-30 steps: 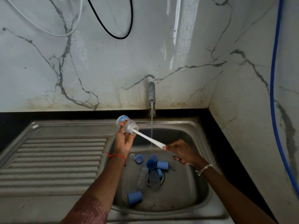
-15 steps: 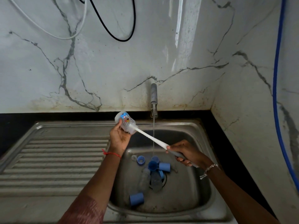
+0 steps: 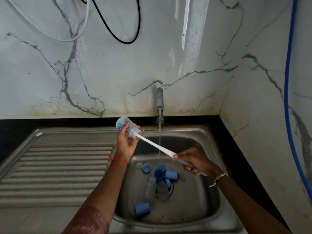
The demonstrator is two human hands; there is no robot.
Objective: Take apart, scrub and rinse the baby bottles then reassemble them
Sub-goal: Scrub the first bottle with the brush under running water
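Above the sink [image 3: 199,132], a clear baby bottle [image 3: 125,126] is gripped by the left hand [image 3: 126,142]; the bottle brush [image 3: 155,146], pushed inside, is clasped by the right hand [image 3: 194,160] beside the tap's stream [image 3: 159,139].

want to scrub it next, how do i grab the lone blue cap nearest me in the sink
Pinch the blue cap across its round wall from above, fingers on its near and far sides. It lies on its side, axis left to right, apart from the other parts in the sink.
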